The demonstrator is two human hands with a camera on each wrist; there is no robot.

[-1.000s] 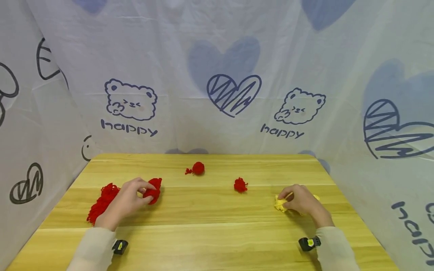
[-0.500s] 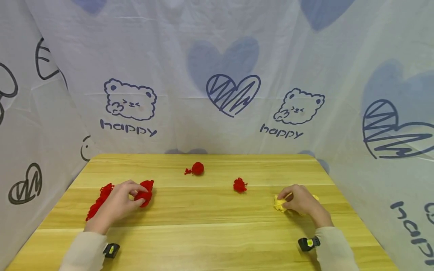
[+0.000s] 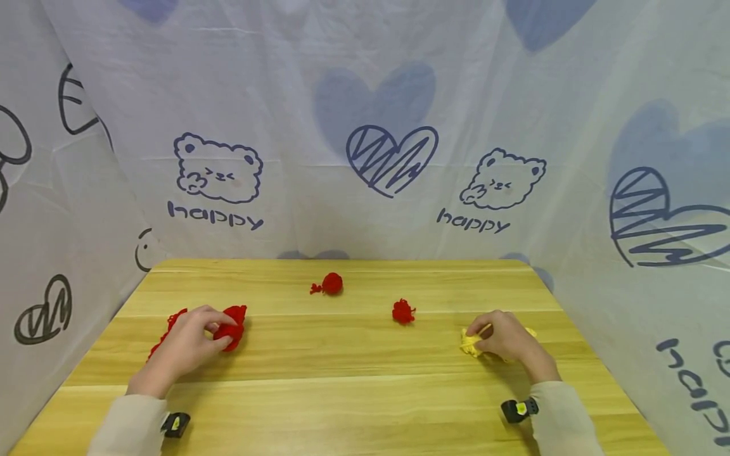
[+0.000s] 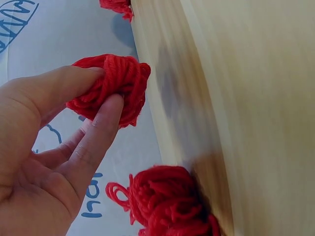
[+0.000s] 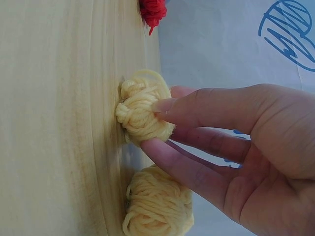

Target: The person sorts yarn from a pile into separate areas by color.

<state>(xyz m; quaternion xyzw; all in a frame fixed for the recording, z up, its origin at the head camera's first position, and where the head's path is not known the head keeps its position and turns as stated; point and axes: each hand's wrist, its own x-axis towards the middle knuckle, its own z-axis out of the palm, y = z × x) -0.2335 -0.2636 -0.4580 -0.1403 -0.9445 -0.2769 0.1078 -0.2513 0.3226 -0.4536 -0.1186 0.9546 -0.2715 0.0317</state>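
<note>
Above the wooden table (image 3: 342, 411), I see the left hand (image 3: 185, 342) pinching a red yarn ball (image 4: 118, 88) near a red heap (image 4: 167, 196). The right hand (image 3: 504, 335) pinches a yellow ball (image 5: 140, 115) beside a yellow bundle (image 5: 157, 204). Past them come a red clump (image 3: 403, 311), a little round ball (image 3: 332, 283), then white cloth (image 3: 308, 202).

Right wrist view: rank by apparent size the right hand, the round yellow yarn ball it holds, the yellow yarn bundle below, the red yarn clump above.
1. Right hand
2. Yellow yarn ball and yellow yarn bundle: too alike to rank
3. Red yarn clump, cut off by the frame
</note>
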